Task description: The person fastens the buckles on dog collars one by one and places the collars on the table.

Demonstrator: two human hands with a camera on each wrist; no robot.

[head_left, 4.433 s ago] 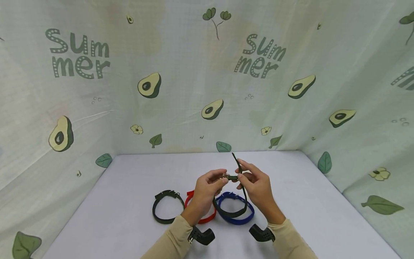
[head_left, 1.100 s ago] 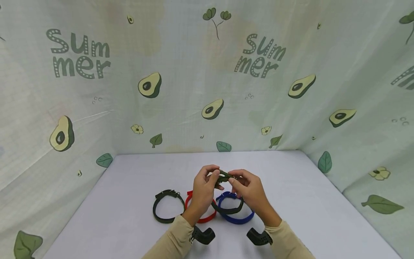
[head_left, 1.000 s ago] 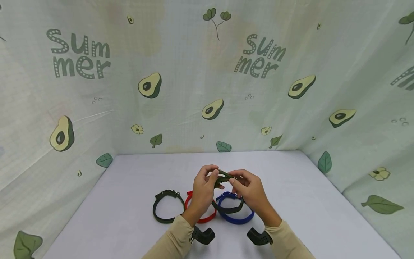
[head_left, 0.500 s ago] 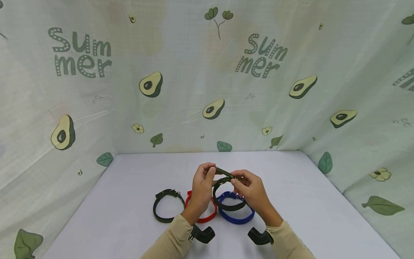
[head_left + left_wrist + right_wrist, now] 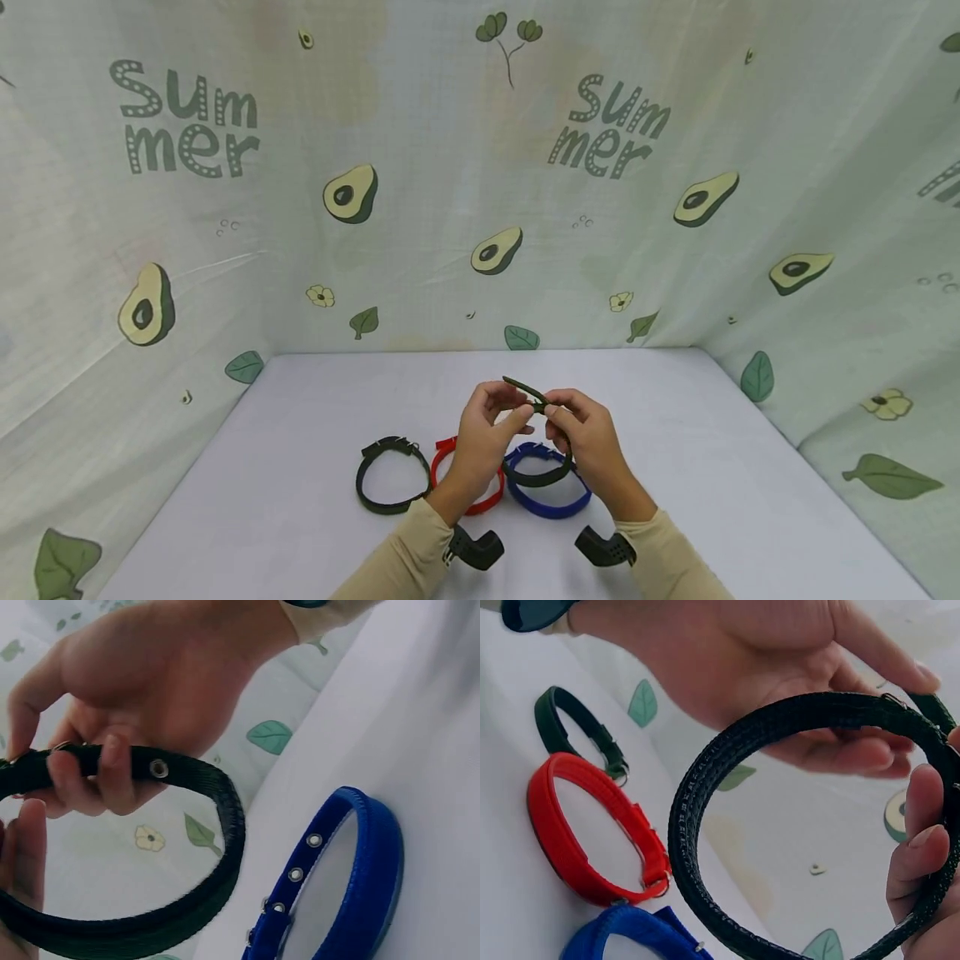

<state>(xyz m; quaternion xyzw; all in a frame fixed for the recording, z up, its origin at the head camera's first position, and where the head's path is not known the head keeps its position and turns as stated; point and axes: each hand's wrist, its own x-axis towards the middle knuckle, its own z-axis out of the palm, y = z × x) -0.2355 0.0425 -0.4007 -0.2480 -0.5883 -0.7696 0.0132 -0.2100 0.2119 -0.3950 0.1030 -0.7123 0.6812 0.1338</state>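
A dark green pet collar point(image 5: 536, 481), buckled into a loop, is held up between both hands above the table. My left hand point(image 5: 483, 429) pinches it near the buckle with thumb and fingers. My right hand point(image 5: 594, 437) grips the band just right of the buckle, fingers curled round it in the left wrist view. The strap's free tail point(image 5: 522, 386) sticks up and left from there. A metal eyelet point(image 5: 159, 768) shows on the held band point(image 5: 135, 935). Fingers partly hide the buckle.
On the white table point(image 5: 300, 533) lie a blue collar point(image 5: 551, 510) beneath the held one, a red collar point(image 5: 487, 502) partly behind the left hand, and another dark green collar point(image 5: 360, 479) to the left. A patterned cloth point(image 5: 420, 275) hangs behind.
Earlier my left hand held the strap's tail out to the left; now it has let go of that end and moved right to the buckle. My right hand has barely moved.
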